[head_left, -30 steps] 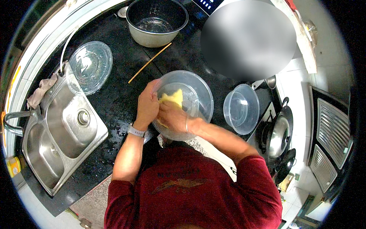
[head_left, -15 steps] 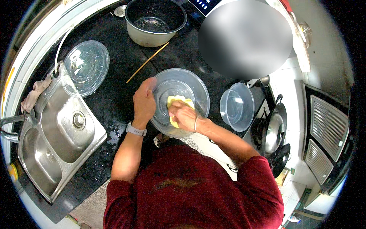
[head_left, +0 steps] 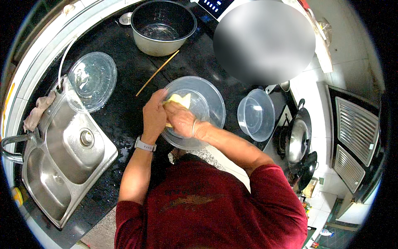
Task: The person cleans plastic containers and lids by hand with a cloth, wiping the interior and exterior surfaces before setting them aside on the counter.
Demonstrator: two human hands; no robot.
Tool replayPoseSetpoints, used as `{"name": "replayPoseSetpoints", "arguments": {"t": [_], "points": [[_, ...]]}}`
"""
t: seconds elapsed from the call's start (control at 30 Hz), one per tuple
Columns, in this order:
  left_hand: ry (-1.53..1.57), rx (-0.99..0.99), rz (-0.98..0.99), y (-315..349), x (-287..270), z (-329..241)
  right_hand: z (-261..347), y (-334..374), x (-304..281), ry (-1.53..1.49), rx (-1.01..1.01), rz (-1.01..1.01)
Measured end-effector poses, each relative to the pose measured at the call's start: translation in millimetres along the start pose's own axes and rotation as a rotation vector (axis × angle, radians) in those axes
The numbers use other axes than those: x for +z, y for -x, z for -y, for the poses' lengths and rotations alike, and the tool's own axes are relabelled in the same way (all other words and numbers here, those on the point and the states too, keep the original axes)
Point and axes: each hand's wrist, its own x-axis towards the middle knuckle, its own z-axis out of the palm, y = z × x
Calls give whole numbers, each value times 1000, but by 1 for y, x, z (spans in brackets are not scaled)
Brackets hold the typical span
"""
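A large clear plastic bowl (head_left: 213, 112) is in front of me on the black countertop. My left hand (head_left: 155, 114) grips its left rim, with the fingers partly hidden behind the wall. Inside the bowl, my right hand (head_left: 181, 119) is closed on a yellow cloth (head_left: 181, 99) and presses it against the inner left wall, close to my left hand. A smaller clear plastic bowl (head_left: 258, 116) stands to the right, apart from both hands.
On the left is a double steel sink (head_left: 78, 137) with a faucet (head_left: 14, 150). Beyond it lies a clear round lid (head_left: 93, 81). An inner cooking pot (head_left: 161, 45) and a single chopstick (head_left: 157, 74) are farther back. A lidded wok (head_left: 299, 135) sits at the right.
My right hand has wiped leftward with the yellow cloth, from the middle of the bowl to its left wall. My left hand keeps its hold on the rim. The view has shifted slightly.
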Motion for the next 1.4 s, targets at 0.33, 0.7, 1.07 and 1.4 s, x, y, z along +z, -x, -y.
{"name": "replayPoseSetpoints", "arguments": {"t": [0.33, 0.7, 1.07, 1.4], "points": [[22, 11, -57, 0, 7, 4, -33, 65, -39, 281, 470, 218], [1, 62, -3, 3, 0, -10, -50, -25, -95, 221, -76, -246], [-40, 10, -55, 9, 10, -8, -82, 81, -121, -177, 617, 8], [-434, 395, -194, 11, 1, -89, -56, 93, -169, -197, 715, -206]]}}
